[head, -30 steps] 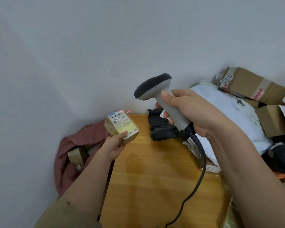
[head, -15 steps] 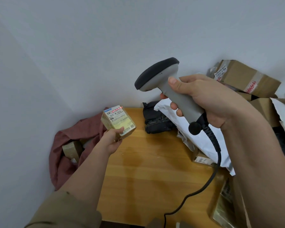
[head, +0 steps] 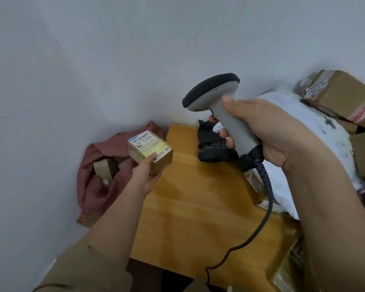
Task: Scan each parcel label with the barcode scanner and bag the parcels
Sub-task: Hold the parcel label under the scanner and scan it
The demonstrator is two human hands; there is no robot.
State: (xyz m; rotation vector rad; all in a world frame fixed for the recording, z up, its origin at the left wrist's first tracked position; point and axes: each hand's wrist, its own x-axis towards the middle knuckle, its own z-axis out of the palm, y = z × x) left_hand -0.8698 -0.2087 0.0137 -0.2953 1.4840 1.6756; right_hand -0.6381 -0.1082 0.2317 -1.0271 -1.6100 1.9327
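Note:
My left hand (head: 144,175) grips a small brown cardboard parcel (head: 150,151) with a white and yellow label facing up, held above the left edge of the wooden table (head: 198,207). My right hand (head: 268,131) is closed around the grey handle of a barcode scanner (head: 221,108), its dark head pointing left toward the parcel. The scanner's black cable (head: 261,226) hangs down over the table. A dark red cloth bag (head: 97,186) sits left of the table, open, with a brown parcel (head: 103,168) inside.
A black wrapped parcel (head: 213,148) lies at the table's far edge. A white soft mailer (head: 316,131) and several cardboard boxes (head: 341,93) pile up at right. More packets (head: 287,268) sit at the lower right. White walls close in behind and left.
The red scan line seen on the label is gone. My left hand has lowered the parcel slightly toward the bag side, and the scanner has stayed aimed left.

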